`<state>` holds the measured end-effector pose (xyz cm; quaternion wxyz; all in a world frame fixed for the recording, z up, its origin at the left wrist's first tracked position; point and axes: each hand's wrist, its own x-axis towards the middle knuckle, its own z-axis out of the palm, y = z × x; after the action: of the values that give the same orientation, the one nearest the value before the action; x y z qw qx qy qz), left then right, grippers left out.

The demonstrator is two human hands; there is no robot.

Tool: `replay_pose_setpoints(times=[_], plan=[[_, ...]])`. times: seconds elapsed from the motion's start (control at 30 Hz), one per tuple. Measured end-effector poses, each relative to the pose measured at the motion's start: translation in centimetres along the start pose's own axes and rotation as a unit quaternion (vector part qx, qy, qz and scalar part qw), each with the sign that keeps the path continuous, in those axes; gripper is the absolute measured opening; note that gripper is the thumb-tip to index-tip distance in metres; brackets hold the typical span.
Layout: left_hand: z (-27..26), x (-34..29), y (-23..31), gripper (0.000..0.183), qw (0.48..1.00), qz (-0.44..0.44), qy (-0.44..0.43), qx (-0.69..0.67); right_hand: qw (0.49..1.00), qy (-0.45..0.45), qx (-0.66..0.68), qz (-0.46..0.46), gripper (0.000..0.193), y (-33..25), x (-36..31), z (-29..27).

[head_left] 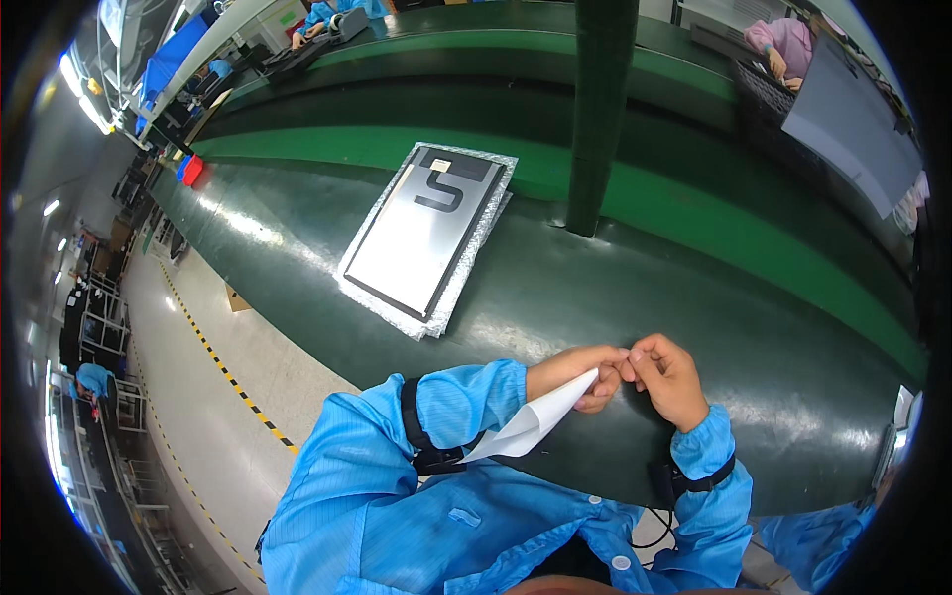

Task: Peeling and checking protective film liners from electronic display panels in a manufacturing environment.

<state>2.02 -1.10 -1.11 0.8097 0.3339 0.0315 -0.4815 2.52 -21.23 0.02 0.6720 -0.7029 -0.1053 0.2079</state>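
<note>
My left hand (583, 375) is closed on a thin white sheet (537, 420), which hangs folded from the fingers toward my left forearm. It looks like paper or film; I cannot tell which. Facing it, my right hand (672, 382) has thumb and forefinger pinched together, meeting the left fingertips. Whatever lies in that pinch is too small to make out. Beyond my hands, on the dark green table (526, 307), lies a flat silver panel (402, 248) with a black border and a black curved strip. Silvery bubble wrap (405, 322) sticks out beneath it.
A dark green post (601, 119) rises from the table beyond my hands. Small red and blue bins (190, 171) sit at the far left. Across the table, a co-worker in pink (788, 50) is beside a black basket (764, 89) and a grey board (855, 124).
</note>
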Motion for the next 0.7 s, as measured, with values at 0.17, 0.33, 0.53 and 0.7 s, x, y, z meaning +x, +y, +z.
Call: replay_pose_setpoints(times=[0.17, 0.33, 0.53, 0.7], plan=[[-0.08, -0.04, 0.00, 0.030, 1.000, 0.008, 0.001, -0.012, 0.999, 0.023, 0.024, -0.009, 0.009, -0.08, 0.24, 0.37], [-0.42, 0.10, -0.21, 0.029, 1.000, 0.011, -0.010, -0.007, 1.000, 0.022, 0.011, 0.018, 0.012, 0.20, 0.20, 0.22], [0.15, -0.20, 0.10, 0.025, 1.000, -0.004, 0.014, -0.025, 1.000, 0.002, -0.026, -0.008, 0.010, 0.47, 0.16, 0.15], [0.00, -0.12, 0.19, 0.027, 1.000, 0.007, 0.005, 0.003, 0.997, -0.001, -0.068, -0.022, 0.008, 0.22, 0.12, 0.09]])
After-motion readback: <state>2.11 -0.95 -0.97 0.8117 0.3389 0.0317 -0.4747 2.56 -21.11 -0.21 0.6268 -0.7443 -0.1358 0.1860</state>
